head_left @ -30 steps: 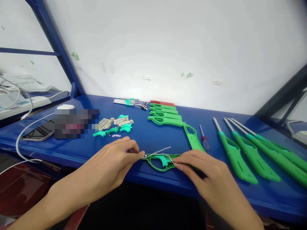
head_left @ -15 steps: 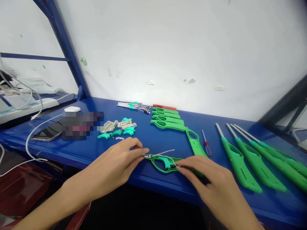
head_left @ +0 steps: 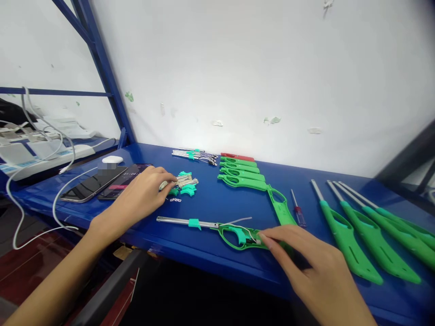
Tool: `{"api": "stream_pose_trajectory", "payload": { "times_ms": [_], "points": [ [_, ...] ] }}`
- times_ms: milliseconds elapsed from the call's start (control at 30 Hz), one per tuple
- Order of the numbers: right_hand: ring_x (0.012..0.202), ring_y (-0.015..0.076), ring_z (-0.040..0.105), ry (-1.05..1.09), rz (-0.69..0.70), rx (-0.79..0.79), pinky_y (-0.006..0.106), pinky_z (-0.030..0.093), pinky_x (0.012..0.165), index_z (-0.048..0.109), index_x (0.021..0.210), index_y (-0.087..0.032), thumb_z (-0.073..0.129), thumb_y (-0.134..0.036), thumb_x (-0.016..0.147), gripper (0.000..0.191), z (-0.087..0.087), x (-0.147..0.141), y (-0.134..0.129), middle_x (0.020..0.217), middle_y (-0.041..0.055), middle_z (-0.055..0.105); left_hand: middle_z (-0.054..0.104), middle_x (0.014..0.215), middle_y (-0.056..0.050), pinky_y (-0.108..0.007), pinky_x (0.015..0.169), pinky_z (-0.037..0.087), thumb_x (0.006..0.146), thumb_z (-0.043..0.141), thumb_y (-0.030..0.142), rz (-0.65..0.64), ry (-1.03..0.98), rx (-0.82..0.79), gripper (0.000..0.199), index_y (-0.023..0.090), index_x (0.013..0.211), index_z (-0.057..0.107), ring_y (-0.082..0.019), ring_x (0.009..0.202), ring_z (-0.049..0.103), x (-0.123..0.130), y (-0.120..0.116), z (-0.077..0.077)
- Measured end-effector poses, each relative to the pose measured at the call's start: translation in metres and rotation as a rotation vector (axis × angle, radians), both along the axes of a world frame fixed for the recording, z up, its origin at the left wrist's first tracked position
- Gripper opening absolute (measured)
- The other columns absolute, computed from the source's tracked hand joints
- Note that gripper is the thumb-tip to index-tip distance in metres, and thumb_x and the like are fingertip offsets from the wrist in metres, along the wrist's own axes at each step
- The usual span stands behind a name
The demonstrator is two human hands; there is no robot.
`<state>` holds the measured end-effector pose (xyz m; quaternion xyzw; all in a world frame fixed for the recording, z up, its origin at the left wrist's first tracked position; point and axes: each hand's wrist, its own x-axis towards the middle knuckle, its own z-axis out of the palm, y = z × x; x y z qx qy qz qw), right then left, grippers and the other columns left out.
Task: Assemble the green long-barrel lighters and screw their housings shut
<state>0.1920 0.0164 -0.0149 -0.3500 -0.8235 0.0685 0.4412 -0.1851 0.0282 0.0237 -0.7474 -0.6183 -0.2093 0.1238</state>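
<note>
My right hand [head_left: 306, 260] pinches the rear of an opened green lighter handle [head_left: 227, 242] at the table's front edge. A teal trigger [head_left: 240, 235] and a thin white tube [head_left: 242, 220] sit in or over that handle. The lighter's metal rod [head_left: 176, 221], with a teal collar [head_left: 195, 223], points left from it. My left hand [head_left: 144, 190] is at the pile of pale translucent plastic parts [head_left: 185, 181], thumb and forefinger closed at a pale piece partly hidden by the fingers. Teal triggers [head_left: 188, 190] and small white clips [head_left: 175, 199] lie beside the pile.
Green handle halves [head_left: 243, 182] and a red one [head_left: 238, 157] lie at the back; metal rods with wires [head_left: 190, 155] are left of them. A screwdriver [head_left: 298, 212] and several assembled lighters [head_left: 353, 244] lie right. Two phones [head_left: 91, 185] and a white cable [head_left: 56, 203] are left.
My left hand has let go of the metal rod and moved left and back to the pale parts. My right hand remains on the lighter handle. The view has shifted slightly.
</note>
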Motion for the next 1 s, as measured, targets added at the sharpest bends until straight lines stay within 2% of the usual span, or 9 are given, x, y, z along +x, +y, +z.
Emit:
{"api": "stream_pose_trajectory", "payload": {
  "times_ms": [133,233,433,533,633,767,867,933,1000],
  "points": [
    [0.083,0.0194,0.081,-0.013,-0.004,-0.004,0.026,0.065,0.077,0.079,0.098,-0.03,0.064,-0.031,0.104,0.016,0.0,0.0,0.0,0.096,-0.0004,0.083,0.079,0.102,-0.01,-0.042,0.085,0.055,0.104,0.052,0.036,-0.028,0.005,-0.056,0.034,0.022,0.105,0.083,-0.029,0.097,0.068,0.001,0.017,0.002],
    [0.083,0.0188,0.081,-0.019,0.001,-0.006,0.026,0.065,0.077,0.079,0.098,-0.03,0.065,-0.031,0.104,0.016,-0.001,0.0,0.001,0.096,-0.0008,0.083,0.077,0.1,-0.011,-0.041,0.078,0.054,0.103,0.053,0.036,-0.025,0.014,-0.095,0.033,0.023,0.098,0.083,-0.03,0.095,0.068,0.004,0.027,0.004],
    [0.083,0.0161,0.08,-0.018,0.012,-0.014,0.023,0.064,0.077,0.078,0.099,-0.031,0.065,-0.031,0.104,0.014,0.0,0.0,0.0,0.095,-0.0037,0.083,0.075,0.086,-0.012,-0.04,0.075,0.054,0.098,0.061,0.035,-0.005,0.053,-0.157,0.028,0.023,0.087,0.084,-0.032,0.089,0.07,0.013,0.035,0.01],
    [0.083,0.0167,0.081,-0.019,0.012,-0.013,0.023,0.064,0.077,0.078,0.099,-0.031,0.065,-0.031,0.104,0.014,0.001,0.0,0.0,0.095,-0.0035,0.083,0.073,0.083,-0.013,-0.039,0.072,0.053,0.096,0.062,0.033,-0.004,0.078,-0.151,0.026,0.021,0.083,0.082,-0.031,0.087,0.069,0.017,0.039,0.01],
    [0.083,0.0169,0.081,-0.009,0.0,0.004,0.023,0.064,0.076,0.078,0.097,-0.031,0.065,-0.03,0.103,0.014,0.002,0.0,-0.001,0.095,-0.0036,0.083,0.072,0.091,-0.014,-0.039,0.074,0.053,0.098,0.057,0.03,0.001,0.088,-0.086,0.026,0.018,0.087,0.079,-0.03,0.092,0.067,0.02,0.039,0.013],
    [0.087,0.0162,0.082,0.031,-0.055,0.016,0.02,0.064,0.079,0.077,0.11,-0.033,0.065,-0.031,0.105,0.013,0.002,0.0,-0.004,0.099,-0.0033,0.084,0.073,0.111,-0.013,-0.042,0.086,0.054,0.107,0.054,0.032,-0.066,0.066,0.018,0.023,0.018,0.11,0.071,-0.03,0.106,0.064,0.036,0.021,0.022],
    [0.082,0.0143,0.082,0.043,-0.06,0.015,0.019,0.064,0.077,0.073,0.126,-0.033,0.062,-0.036,0.107,0.022,0.003,0.001,-0.004,0.094,-0.0034,0.082,0.073,0.115,-0.008,-0.039,0.09,0.054,0.111,0.054,0.031,-0.177,0.04,0.059,0.018,0.021,0.12,0.065,-0.026,0.106,0.065,0.066,-0.006,0.023],
    [0.076,0.0141,0.081,0.038,-0.047,0.01,0.019,0.065,0.074,0.071,0.132,-0.032,0.062,-0.041,0.106,0.029,0.003,0.001,-0.003,0.091,-0.0029,0.081,0.072,0.112,-0.007,-0.038,0.086,0.055,0.112,0.054,0.024,-0.346,0.021,0.108,0.013,0.02,0.118,0.065,-0.024,0.1,0.065,0.092,-0.026,0.018],
    [0.072,0.014,0.08,0.025,-0.023,0.005,0.019,0.066,0.07,0.068,0.138,-0.031,0.064,-0.043,0.105,0.035,0.002,0.002,-0.001,0.093,-0.0025,0.082,0.071,0.112,-0.007,-0.037,0.082,0.056,0.11,0.049,0.013,-0.5,0.085,0.097,0.018,0.019,0.116,0.065,-0.023,0.094,0.063,0.117,-0.043,0.012]
  ]
}}
